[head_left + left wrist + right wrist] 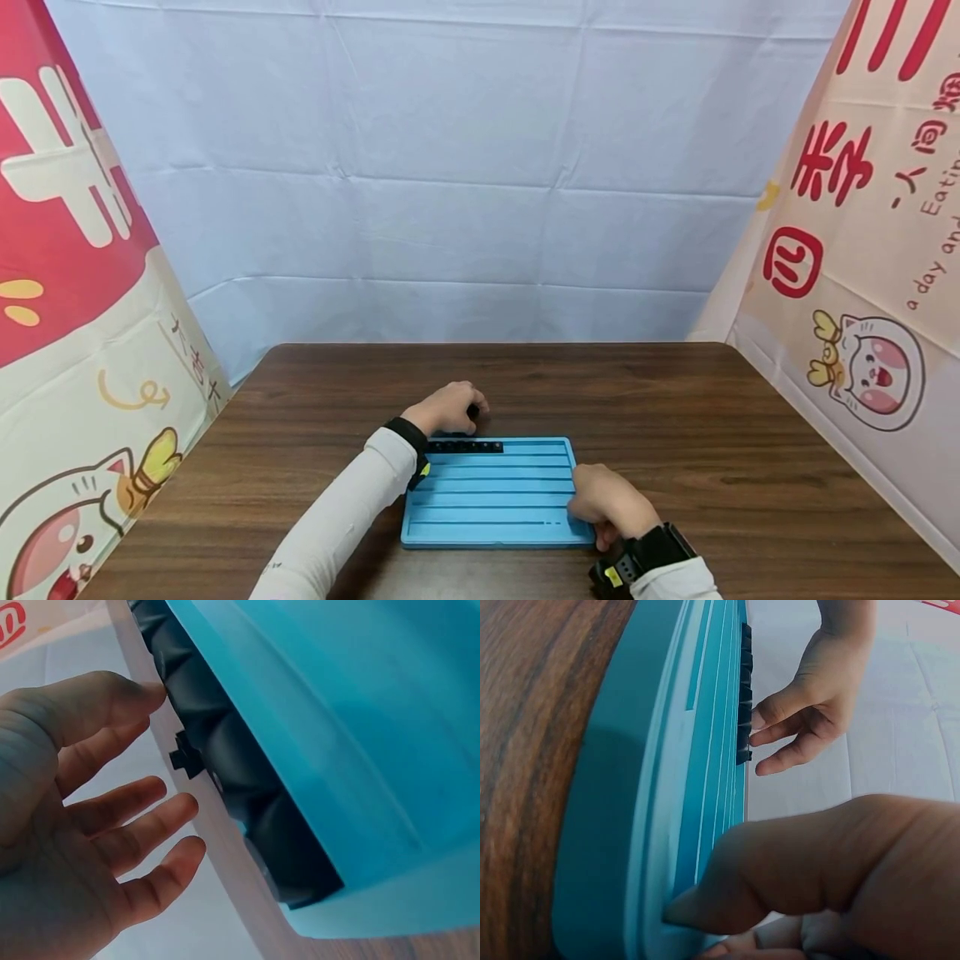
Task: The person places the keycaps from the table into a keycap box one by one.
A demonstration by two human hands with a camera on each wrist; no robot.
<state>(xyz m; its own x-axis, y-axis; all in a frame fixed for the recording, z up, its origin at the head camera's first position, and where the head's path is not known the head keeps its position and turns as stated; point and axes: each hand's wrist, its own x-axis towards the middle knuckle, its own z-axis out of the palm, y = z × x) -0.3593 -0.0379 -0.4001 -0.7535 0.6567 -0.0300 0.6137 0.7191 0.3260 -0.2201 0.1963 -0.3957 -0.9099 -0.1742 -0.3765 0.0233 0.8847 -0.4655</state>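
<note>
A light-blue grooved tray (487, 500) lies on the wooden table. Several black keycaps (465, 447) stand in a row along its far groove, at the left. My left hand (448, 407) is at the far rim, thumb and index finger pinching a black keycap (472, 411) above the row. A small cross-shaped stem (186, 755) juts toward the palm in the left wrist view; the other fingers are spread loosely. At the tray's near right corner, my right hand (609, 502) grips the edge, with its thumb (697, 911) over the rim and its fingers partly hidden.
The brown wooden table (712, 433) extends around the tray. A pale cloth backdrop (465, 208) hangs behind it, with printed cloths (847, 275) along the sides. Black wrist bands (652, 552) sit on both wrists.
</note>
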